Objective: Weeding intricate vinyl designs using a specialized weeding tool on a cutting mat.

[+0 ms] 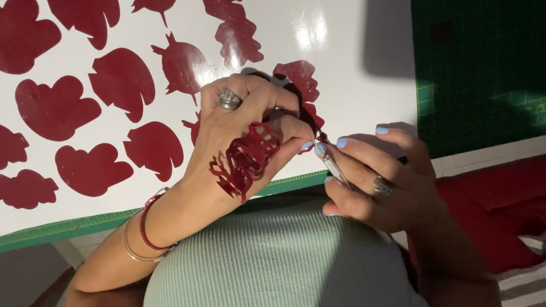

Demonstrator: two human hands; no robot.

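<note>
Near the right edge of the white backing sheet (339,20), over a half-peeled dark red vinyl shape (301,83); left hand (239,127) curled closed, fingertips pinching the lifted vinyl, ring on one finger, bracelets at the wrist; tangle of dark red weeded scrap strips (242,160) stuck to the back of that hand, well out of the way of the cut shapes; right hand (374,176) closed around a slim metal weeding tool (332,167), held like a pen, tip aimed at the spot just under the left fingertips; exact contact point hidden by the fingers, so cannot tell whether the tip already sits beneath the vinyl.

Across the rest of the sheet, rows of finished dark red cut-out shapes (57,109), flat and untouched; beneath the sheet, a green cutting mat (515,63) on the desk, its edge showing along the sheet's lower border.

For doing this well, by judgement: tool kept low and nearly flat to the sheet so as to lift rather than gouge; pull kept slow and folded back close to the surface, not straight up, to spare thin points from tearing; free fingers pressing down beside the shape to stop the neighbouring pieces rising; scrap parked on the hand again rather than dropped onto the sticky shapes.
</note>
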